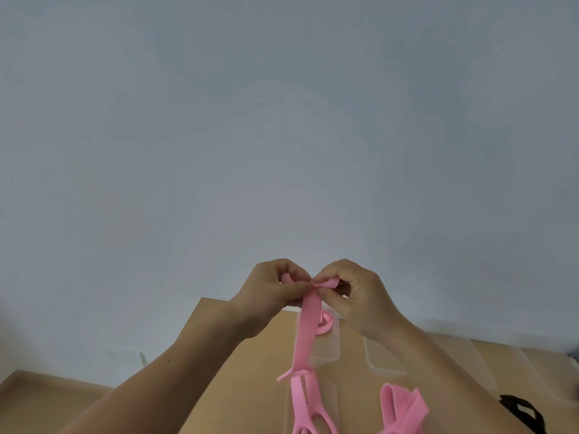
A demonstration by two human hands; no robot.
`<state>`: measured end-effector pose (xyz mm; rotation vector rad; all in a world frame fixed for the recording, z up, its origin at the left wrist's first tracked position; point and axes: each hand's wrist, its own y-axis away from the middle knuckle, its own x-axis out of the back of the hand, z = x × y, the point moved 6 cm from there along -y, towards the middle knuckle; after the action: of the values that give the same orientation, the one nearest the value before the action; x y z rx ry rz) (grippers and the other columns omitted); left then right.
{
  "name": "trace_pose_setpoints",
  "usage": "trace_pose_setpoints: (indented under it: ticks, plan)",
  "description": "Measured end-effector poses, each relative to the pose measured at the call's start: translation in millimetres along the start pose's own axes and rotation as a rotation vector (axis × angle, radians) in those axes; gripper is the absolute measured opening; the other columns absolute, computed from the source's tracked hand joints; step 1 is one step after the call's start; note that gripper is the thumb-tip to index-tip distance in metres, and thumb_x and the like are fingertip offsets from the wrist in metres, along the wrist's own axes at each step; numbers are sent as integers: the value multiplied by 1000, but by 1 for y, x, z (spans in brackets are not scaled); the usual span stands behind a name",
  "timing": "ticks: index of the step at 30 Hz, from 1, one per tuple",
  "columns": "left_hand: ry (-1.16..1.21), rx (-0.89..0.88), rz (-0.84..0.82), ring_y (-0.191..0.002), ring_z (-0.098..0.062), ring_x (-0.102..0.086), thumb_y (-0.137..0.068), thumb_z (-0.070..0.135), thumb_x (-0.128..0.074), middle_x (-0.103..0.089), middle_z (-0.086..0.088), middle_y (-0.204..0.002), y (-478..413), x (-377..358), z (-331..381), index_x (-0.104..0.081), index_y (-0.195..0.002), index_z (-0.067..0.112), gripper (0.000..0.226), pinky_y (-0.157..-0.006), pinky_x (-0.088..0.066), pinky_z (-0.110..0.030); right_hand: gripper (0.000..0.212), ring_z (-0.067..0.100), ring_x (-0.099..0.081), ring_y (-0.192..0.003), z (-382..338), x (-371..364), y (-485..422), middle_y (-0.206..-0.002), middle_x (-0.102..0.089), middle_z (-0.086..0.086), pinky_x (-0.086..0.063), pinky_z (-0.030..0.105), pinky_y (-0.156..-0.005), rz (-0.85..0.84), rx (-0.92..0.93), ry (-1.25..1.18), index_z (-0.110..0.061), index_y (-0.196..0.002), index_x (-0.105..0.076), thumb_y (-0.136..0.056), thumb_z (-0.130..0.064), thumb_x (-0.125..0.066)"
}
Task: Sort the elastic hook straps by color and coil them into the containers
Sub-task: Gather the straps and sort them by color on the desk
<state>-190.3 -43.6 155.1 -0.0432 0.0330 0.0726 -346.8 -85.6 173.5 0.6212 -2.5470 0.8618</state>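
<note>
Pink strap (308, 325) top pinched by curled fingers (293, 289): left hand (266, 292), right hand (360, 294).

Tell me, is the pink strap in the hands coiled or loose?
Mostly loose. The pink strap is rolled only at its top, pinched by the left hand and right hand; the rest hangs down.

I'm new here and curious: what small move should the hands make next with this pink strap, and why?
Probably roll the folded top end down a turn: left hand and right hand pinch the pink strap there, and most of it hangs uncoiled.
</note>
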Motion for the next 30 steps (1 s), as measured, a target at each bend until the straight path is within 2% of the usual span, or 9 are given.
trace_pose_setpoints:
  ticks: [5, 8, 10, 13, 15, 19, 25, 28, 30]
  plan:
    - [-171, -160, 53, -87, -29, -74, -85, 10, -75, -73, -16, -94, 2, 2, 4, -66, -99, 11, 17, -83, -60, -41, 18, 20, -72, -76, 6, -3, 0, -87, -74, 0, -59, 31, -78, -12, -230, -226, -27, -109, -66, -91, -23, -69]
    - [-205, -199, 71, -90, -20, -73, -81, 15, -76, -72, -2, -101, 3, 2, 5, -62, -112, 23, 35, -84, -60, -34, 12, 16, -70, -63, 4, -3, 0, -77, -73, -4, -57, 26, -64, 18, -235, -171, -25, -101, -66, -90, -23, -70]
    - [-199, -132, 77, -90, -16, -73, -78, 24, -77, -71, 2, -105, 2, 1, 1, -56, -122, 23, 49, -84, -59, -32, 12, 11, -69, -60, 3, -2, 0, -79, -72, -11, -54, 20, -59, 41, -212, -137, -26, -97, -66, -89, -19, -72]
    - [-124, 3, -7, -86, -26, -75, -87, 20, -74, -74, -13, -99, 3, -3, -5, -61, -112, 2, 33, -81, -61, -40, 17, 7, -69, -62, 4, 1, 2, -85, -71, -18, -51, 15, -59, 63, -199, -124, -28, -94, -66, -88, -14, -72]
    - [-135, 46, -49, -79, -28, -74, -92, 16, -69, -75, -17, -89, 6, -5, -6, -61, -104, -3, 24, -70, -61, -36, 19, 7, -69, -65, 3, 1, 5, -87, -70, -19, -52, 16, -61, 60, -185, -103, -31, -92, -66, -88, -13, -72]
    - [-45, 127, -102, -74, -28, -72, -93, 12, -66, -74, -20, -87, 9, -8, -4, -57, -106, -5, 24, -62, -57, -31, 28, 8, -67, -77, -2, 0, 8, -87, -69, -20, -56, 22, -70, 68, -96, -12, -36, -90, -64, -88, -10, -72]
    - [69, 177, -146, -72, -27, -69, -90, 30, -63, -71, -14, -83, 9, -14, 0, -57, -99, 4, 28, -65, -55, -33, 31, 6, -65, -81, -6, 3, 9, -89, -68, -19, -51, 16, -72, 60, 0, 48, -31, -91, -66, -87, -1, -69]
    - [116, 168, -83, -70, -27, -69, -94, 14, -62, -70, -11, -73, 8, -13, -3, -58, -94, 5, 10, -67, -57, -36, 21, 9, -67, -85, -6, 0, 9, -89, -70, -15, -54, 23, -75, 59, -8, 28, -21, -94, -70, -87, -1, -69]
    - [151, 140, -68, -72, -30, -70, -90, 7, -68, -67, -9, -66, 8, -13, -2, -59, -94, 2, 11, -68, -58, -38, 20, 14, -68, -85, -1, 0, 9, -88, -71, -9, -57, 34, -79, 58, -80, -37, -23, -93, -69, -87, -3, -70]
